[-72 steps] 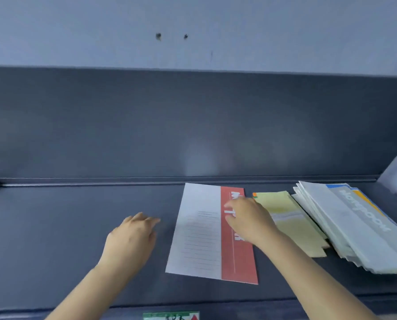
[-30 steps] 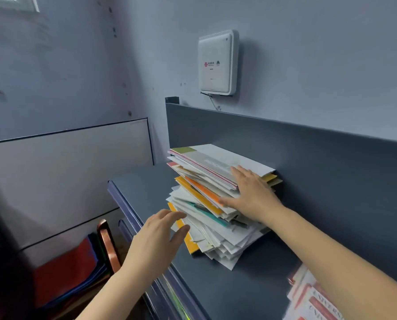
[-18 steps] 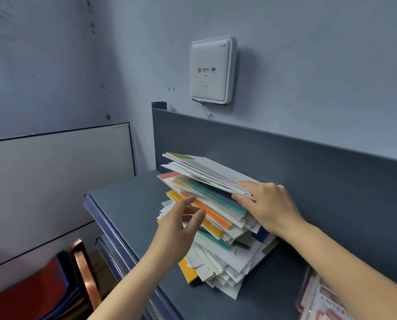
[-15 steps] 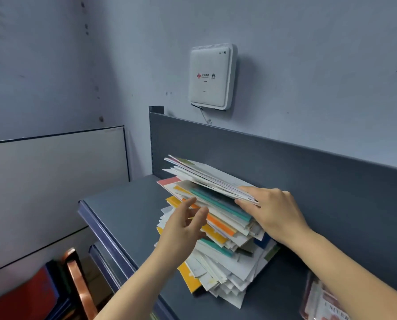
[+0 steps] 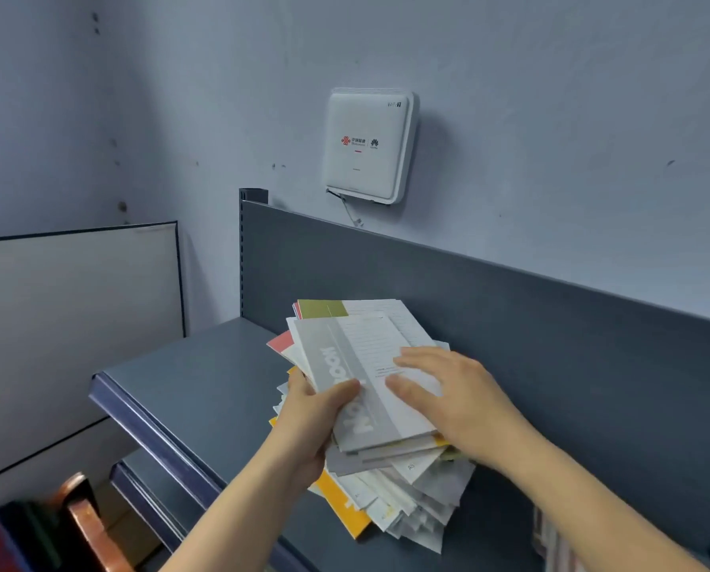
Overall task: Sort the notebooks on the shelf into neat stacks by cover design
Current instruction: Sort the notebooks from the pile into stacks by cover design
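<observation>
A tall, untidy pile of notebooks [image 5: 390,493] with mixed covers sits on the dark grey shelf [image 5: 204,386] against its back panel. On top lies a grey-and-white notebook [image 5: 345,365] with large white lettering on a grey band. My left hand [image 5: 316,410] grips the left edge of the upper notebooks, thumb on the grey band and fingers underneath. My right hand [image 5: 448,390] lies flat on the white part of the top cover, fingers straight. An olive-topped notebook [image 5: 324,308] and a red one [image 5: 281,342] stick out beneath.
A white wall-mounted box [image 5: 367,146] hangs above the shelf's back panel [image 5: 510,324]. More notebooks [image 5: 551,534] peek in at the lower right. A lower shelf edge [image 5: 146,493] and a brown chair back [image 5: 85,518] sit at the lower left.
My view swung from the sorted notebooks to this pile. My left hand came in and gripped the pile's upper notebooks; my right hand moved from their edge onto the top cover.
</observation>
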A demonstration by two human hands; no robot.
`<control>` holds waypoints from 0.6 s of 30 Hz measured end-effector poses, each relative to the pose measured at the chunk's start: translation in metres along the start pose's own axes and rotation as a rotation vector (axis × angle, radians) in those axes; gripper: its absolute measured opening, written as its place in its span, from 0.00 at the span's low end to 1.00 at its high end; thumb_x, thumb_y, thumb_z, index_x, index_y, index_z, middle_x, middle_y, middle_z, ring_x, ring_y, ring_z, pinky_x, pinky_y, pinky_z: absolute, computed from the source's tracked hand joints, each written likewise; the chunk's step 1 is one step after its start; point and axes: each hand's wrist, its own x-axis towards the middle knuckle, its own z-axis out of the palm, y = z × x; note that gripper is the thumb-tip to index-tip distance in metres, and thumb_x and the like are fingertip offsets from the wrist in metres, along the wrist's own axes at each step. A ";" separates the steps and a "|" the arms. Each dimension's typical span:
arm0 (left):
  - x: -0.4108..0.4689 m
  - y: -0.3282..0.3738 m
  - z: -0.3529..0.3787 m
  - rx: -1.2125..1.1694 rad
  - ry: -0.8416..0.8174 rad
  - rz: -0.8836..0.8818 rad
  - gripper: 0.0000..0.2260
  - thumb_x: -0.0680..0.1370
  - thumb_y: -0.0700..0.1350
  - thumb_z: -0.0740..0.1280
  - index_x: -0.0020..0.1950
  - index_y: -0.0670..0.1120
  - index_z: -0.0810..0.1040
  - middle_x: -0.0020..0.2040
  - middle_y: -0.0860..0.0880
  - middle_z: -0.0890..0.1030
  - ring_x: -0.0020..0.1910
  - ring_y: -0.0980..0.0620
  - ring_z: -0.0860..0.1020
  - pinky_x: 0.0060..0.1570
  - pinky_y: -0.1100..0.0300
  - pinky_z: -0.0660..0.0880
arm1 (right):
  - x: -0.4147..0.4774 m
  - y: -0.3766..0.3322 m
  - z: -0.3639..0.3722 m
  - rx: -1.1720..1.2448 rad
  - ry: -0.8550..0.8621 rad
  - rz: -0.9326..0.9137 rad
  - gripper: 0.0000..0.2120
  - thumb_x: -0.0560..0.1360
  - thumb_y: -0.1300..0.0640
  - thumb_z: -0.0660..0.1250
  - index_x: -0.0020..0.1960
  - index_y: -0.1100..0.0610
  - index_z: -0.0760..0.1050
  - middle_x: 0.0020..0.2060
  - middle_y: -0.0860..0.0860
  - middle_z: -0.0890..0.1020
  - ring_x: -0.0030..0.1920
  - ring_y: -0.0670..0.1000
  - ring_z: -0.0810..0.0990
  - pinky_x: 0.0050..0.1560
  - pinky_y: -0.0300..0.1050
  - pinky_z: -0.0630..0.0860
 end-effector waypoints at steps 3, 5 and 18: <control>-0.002 -0.001 -0.004 -0.035 -0.011 -0.009 0.19 0.77 0.36 0.67 0.67 0.45 0.69 0.55 0.46 0.83 0.49 0.46 0.84 0.41 0.55 0.81 | 0.010 0.027 -0.009 0.158 0.062 0.306 0.24 0.76 0.38 0.58 0.68 0.48 0.69 0.65 0.44 0.74 0.64 0.47 0.72 0.59 0.44 0.71; -0.003 -0.003 -0.006 -0.054 -0.005 -0.021 0.19 0.77 0.37 0.67 0.66 0.46 0.68 0.55 0.47 0.83 0.47 0.47 0.84 0.37 0.57 0.81 | 0.007 0.033 -0.002 0.404 0.006 0.425 0.19 0.78 0.46 0.62 0.67 0.51 0.70 0.57 0.43 0.78 0.57 0.46 0.77 0.48 0.39 0.74; 0.001 0.014 -0.048 -0.022 -0.107 -0.027 0.14 0.77 0.38 0.66 0.63 0.44 0.73 0.53 0.44 0.84 0.47 0.42 0.84 0.36 0.53 0.81 | -0.003 0.013 0.014 0.642 0.120 0.456 0.14 0.81 0.52 0.58 0.55 0.57 0.80 0.50 0.51 0.84 0.55 0.53 0.81 0.59 0.52 0.76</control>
